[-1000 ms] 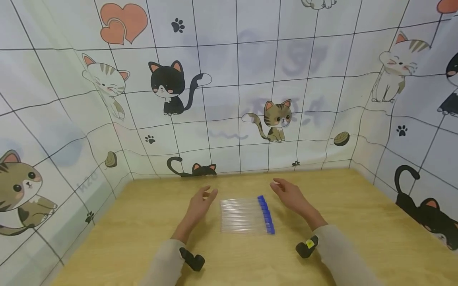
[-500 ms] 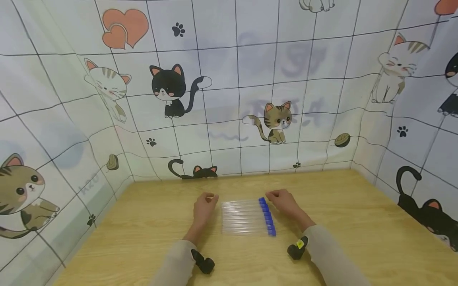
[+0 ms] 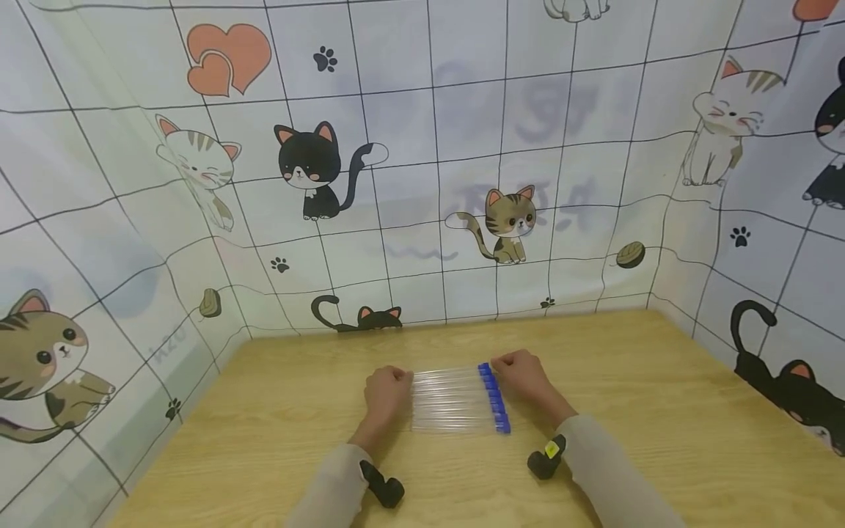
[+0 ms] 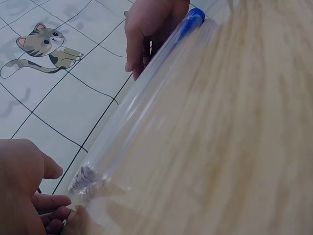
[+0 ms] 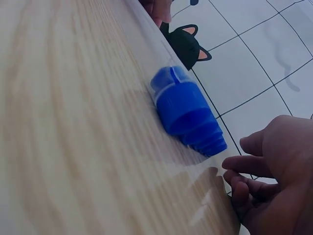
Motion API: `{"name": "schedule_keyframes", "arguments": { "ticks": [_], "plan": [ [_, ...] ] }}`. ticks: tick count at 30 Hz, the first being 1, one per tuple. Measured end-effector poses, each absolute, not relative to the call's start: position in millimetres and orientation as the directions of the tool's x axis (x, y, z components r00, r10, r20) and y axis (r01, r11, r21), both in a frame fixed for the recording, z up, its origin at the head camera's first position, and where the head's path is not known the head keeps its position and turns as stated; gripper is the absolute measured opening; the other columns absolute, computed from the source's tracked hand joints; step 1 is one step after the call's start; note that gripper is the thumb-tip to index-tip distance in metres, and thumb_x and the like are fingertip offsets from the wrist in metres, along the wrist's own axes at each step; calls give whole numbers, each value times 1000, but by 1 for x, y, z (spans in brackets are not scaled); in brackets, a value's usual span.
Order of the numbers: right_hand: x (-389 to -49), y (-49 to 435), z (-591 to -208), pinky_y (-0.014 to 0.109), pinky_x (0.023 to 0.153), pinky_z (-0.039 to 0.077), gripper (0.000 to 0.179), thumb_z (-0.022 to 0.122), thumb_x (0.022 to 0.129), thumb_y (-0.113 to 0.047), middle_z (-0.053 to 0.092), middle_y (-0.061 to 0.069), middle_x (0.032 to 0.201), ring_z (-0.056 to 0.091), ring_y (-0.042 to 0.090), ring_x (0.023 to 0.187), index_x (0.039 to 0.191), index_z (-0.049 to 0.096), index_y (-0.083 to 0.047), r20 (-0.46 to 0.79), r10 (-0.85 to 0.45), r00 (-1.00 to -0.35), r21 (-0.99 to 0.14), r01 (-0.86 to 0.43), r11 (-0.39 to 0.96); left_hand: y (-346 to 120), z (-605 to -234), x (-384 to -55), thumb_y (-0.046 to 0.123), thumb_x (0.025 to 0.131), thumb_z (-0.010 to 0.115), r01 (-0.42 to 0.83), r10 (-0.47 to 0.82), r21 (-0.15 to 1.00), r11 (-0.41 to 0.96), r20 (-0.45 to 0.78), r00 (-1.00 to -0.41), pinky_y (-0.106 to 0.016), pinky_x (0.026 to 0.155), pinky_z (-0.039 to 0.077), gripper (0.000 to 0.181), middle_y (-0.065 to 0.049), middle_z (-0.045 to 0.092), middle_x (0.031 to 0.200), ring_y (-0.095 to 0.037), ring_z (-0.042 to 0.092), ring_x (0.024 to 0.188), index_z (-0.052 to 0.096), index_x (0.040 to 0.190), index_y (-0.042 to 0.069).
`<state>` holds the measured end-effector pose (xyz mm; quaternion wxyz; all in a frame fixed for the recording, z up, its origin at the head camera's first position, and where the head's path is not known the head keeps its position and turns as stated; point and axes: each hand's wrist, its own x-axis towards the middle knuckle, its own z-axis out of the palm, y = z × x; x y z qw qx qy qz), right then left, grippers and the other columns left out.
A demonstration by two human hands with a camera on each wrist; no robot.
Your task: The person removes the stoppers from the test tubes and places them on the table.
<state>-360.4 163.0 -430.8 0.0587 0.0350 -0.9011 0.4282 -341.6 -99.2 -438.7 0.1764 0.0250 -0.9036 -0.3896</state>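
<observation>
Several clear plastic tubes (image 3: pixel 452 402) with blue caps (image 3: pixel 495 400) lie side by side in a row on the wooden table. At their capless ends, by the far left corner of the row, is my left hand (image 3: pixel 386 394). In the left wrist view its thumb and index finger stand apart beside the tube ends, with no tube between them. My right hand (image 3: pixel 524 375) is near the farthest blue caps. The right wrist view shows its fingers loosely bent, a small gap from the caps (image 5: pixel 188 110), holding nothing.
The wooden table (image 3: pixel 290 440) reaches back to a white cloth (image 3: pixel 409 176) printed with cats and grid lines, which also hangs at both sides. Black wrist cameras (image 3: pixel 546 457) sit on both sleeves.
My left hand has moved right and slightly nearer me, up to the tube ends. My right hand has come left to the caps. The tubes lie in the same row.
</observation>
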Motion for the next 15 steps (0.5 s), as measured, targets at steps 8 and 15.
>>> {"name": "schedule_keyframes", "arguments": {
  "ticks": [8, 15],
  "plan": [
    [-359, 157, -433, 37, 73, 46, 30, 56, 95, -21, 63, 4, 80, 54, 19, 75, 101, 72, 4, 152, 16, -988, -774, -109, 624, -97, -438, -341, 29, 87, 65, 57, -177, 689, 723, 264, -948, -50, 79, 38, 29, -9, 65, 91, -33, 51, 90, 73, 94, 2],
    [-356, 154, -431, 33, 67, 44, 27, 58, 94, -18, 64, 4, 79, 53, 18, 71, 97, 73, 4, 159, 31, -987, -771, -104, 628, -94, -439, -339, 28, 88, 65, 60, -179, 715, 697, 254, -950, -49, 78, 36, 29, -10, 66, 93, -32, 49, 90, 73, 97, 1]
  ]
}}
